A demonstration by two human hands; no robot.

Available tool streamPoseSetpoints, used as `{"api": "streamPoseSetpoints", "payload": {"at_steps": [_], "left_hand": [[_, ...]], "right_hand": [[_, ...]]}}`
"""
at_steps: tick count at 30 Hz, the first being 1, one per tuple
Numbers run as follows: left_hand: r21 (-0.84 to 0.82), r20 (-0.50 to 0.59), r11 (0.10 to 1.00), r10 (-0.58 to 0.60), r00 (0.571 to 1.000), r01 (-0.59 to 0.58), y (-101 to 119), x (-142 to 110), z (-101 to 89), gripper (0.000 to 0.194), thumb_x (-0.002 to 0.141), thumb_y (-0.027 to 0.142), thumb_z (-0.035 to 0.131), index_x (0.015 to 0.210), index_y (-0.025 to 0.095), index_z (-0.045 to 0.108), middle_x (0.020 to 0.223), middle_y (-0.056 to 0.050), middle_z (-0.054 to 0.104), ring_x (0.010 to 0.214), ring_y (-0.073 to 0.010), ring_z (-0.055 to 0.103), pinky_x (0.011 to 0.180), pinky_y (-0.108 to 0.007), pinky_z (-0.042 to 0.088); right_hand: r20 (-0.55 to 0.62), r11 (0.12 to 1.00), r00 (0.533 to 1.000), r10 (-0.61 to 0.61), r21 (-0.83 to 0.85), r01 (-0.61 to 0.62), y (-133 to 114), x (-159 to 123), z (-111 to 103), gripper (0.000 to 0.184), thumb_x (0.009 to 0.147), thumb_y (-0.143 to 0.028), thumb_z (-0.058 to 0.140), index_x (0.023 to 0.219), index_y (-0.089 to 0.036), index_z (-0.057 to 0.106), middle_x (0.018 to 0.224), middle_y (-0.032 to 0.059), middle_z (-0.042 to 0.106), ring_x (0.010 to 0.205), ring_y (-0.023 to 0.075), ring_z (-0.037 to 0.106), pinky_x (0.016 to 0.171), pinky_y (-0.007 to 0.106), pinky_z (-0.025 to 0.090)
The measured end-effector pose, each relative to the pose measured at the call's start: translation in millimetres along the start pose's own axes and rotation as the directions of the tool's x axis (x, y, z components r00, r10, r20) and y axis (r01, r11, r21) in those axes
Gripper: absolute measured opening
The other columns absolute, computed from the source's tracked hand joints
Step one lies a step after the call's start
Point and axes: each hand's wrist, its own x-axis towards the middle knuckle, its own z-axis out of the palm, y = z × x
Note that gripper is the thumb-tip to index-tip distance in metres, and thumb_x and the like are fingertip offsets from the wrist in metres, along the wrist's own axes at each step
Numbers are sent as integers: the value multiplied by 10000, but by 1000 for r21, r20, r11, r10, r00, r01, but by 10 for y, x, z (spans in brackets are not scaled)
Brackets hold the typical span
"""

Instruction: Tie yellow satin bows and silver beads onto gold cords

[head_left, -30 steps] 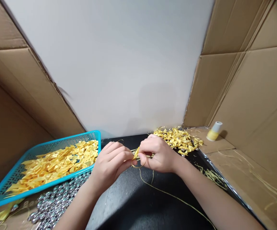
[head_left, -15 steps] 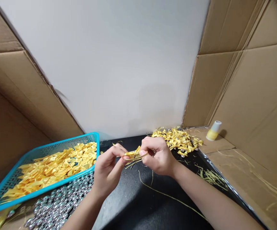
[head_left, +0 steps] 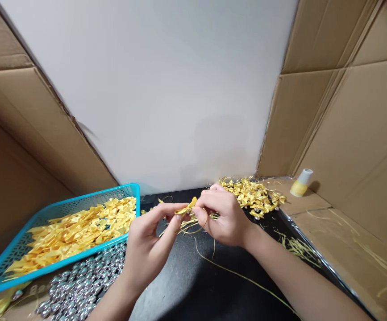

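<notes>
My left hand (head_left: 148, 245) and my right hand (head_left: 225, 218) meet above the black mat (head_left: 193, 285). Between their pinched fingertips is a small yellow ribbon bow (head_left: 188, 207) with thin gold cord (head_left: 193, 225) looping under it. Both hands are closed on the bow and cord. A long strand of the cord (head_left: 243, 278) trails down over the mat under my right forearm.
A blue mesh tray (head_left: 22, 272) of yellow ribbon bows (head_left: 76, 234) sits at the left. Silver bells (head_left: 79, 285) lie heaped in front of it. A pile of finished bows (head_left: 251, 196) lies behind my right hand. Cut cord pieces (head_left: 295, 245) and a small yellow bottle (head_left: 301, 183) are at the right, cardboard walls around.
Both hands have lifted slightly and turned the bow; it now points up between the fingertips and a cord loop hangs below it again.
</notes>
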Motion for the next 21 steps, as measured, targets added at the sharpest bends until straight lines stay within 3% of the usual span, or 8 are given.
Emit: {"api": "streamPoseSetpoints", "payload": {"at_steps": [3, 7, 15, 21], "left_hand": [[-160, 4, 973, -170, 985, 169, 72, 6, 6, 95, 847, 241, 635, 873, 188, 709, 738, -21, 728, 700, -172, 706, 628, -246, 544], [-305, 42, 907, -292, 956, 290, 92, 30, 30, 120, 834, 287, 659, 855, 183, 717, 689, -18, 726, 653, -158, 692, 598, -226, 537], [-377, 97, 850, -359, 928, 369, 23, 41, 16, 160, 832, 344, 674, 843, 191, 721, 649, 9, 686, 624, -103, 598, 598, -176, 489], [-328, 95, 873, -348, 933, 360, 100, 48, 4, 161, 823, 337, 677, 818, 183, 723, 662, -7, 705, 611, -109, 618, 588, -182, 506]], "right_hand": [[-18, 1000, 1000, 21, 13, -21, -11, -1, -4, 209, 833, -160, 488, 626, -185, 507, 540, -56, 474, 490, 80, 363, 604, 272, 318], [-59, 999, 998, 36, 25, -34, -25, 0, 7, 223, 806, -154, 492, 589, -197, 471, 516, -55, 443, 485, 88, 351, 590, 269, 327], [-52, 997, 997, 56, 55, -53, -23, 15, -7, 213, 809, -165, 497, 598, -195, 487, 514, -56, 453, 479, 82, 366, 579, 259, 335], [-9, 997, 998, 62, 43, -62, -80, 16, -43, 153, 807, -194, 525, 653, -193, 529, 538, -60, 488, 492, 84, 392, 600, 275, 323]]}}
